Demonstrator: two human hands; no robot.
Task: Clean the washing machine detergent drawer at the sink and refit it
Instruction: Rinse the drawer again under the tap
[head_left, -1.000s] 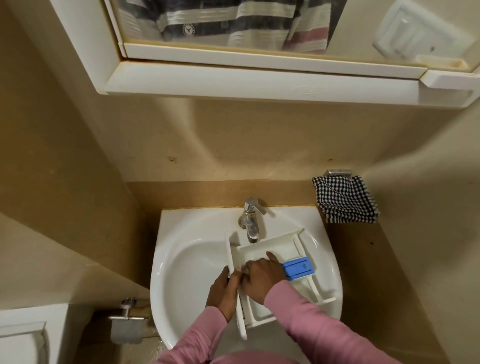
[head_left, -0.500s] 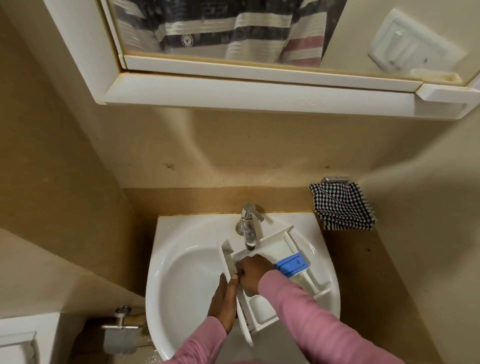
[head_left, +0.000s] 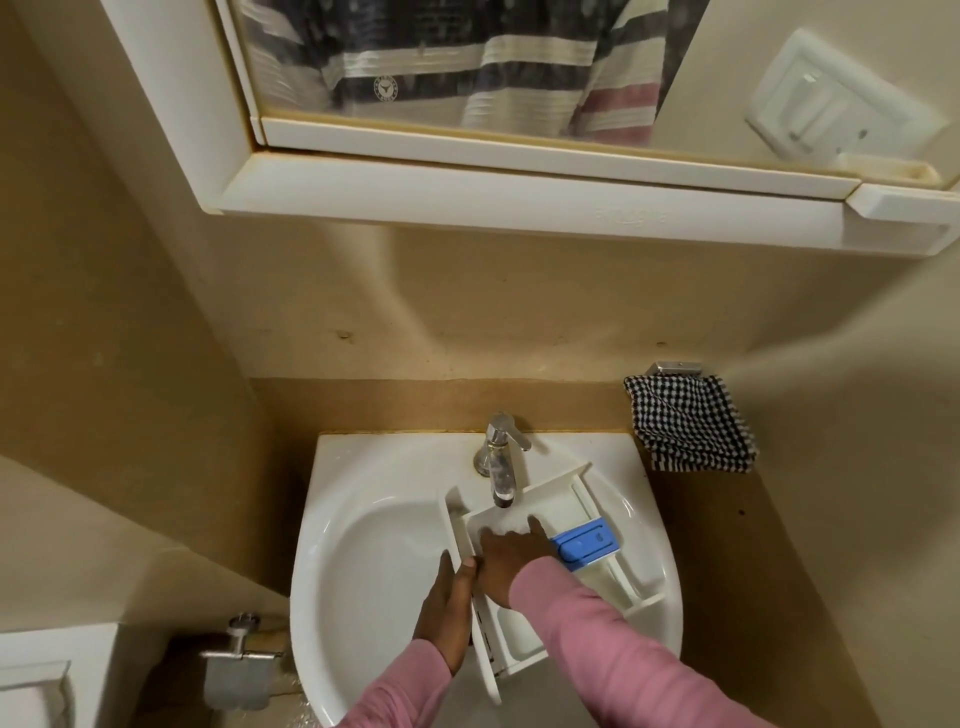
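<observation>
Rinse-and-rub step, I judge. Detergent drawer lies across sink, lower centre of frame, under tap. Left hand grips its front panel. Right hand lies flat, fingers spread inside the compartment beside blue insert. Next: work the other compartments while keeping the drawer steady.

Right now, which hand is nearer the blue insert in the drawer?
Right. The right hand rests inside the drawer, directly beside the blue insert; the left hand grips the drawer's outer edge, beyond the right hand from the insert.
</observation>
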